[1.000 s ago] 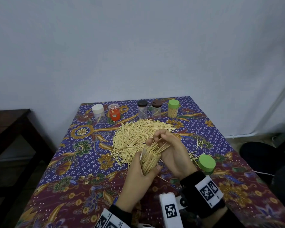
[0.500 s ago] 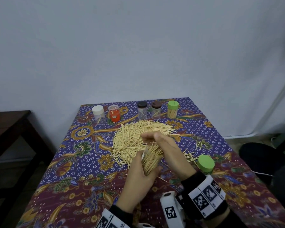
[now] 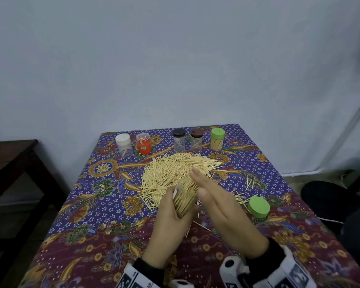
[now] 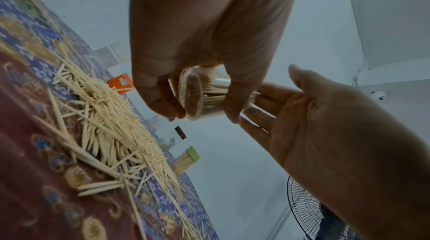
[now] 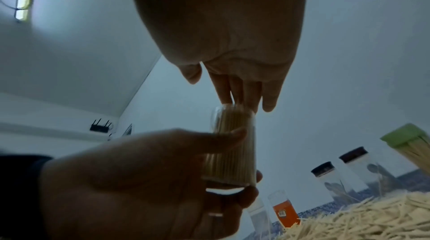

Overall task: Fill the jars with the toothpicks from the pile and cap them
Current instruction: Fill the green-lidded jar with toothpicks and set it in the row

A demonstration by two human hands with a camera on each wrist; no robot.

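Right wrist view only: right hand (image 5: 232,45) fingers (image 5: 246,95) flat atop jar (image 5: 230,152) mouth.

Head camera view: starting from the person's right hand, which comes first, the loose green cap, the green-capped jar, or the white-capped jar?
1. Loose green cap, lying just right of the right hand.
2. Green-capped jar, full, at the far right end of the row.
3. White-capped jar, at the far left end.

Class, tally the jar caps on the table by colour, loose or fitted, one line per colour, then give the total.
Green caps: 2
White cap: 1
Clear cap: 1
Black cap: 1
Brown cap: 1
Total: 6
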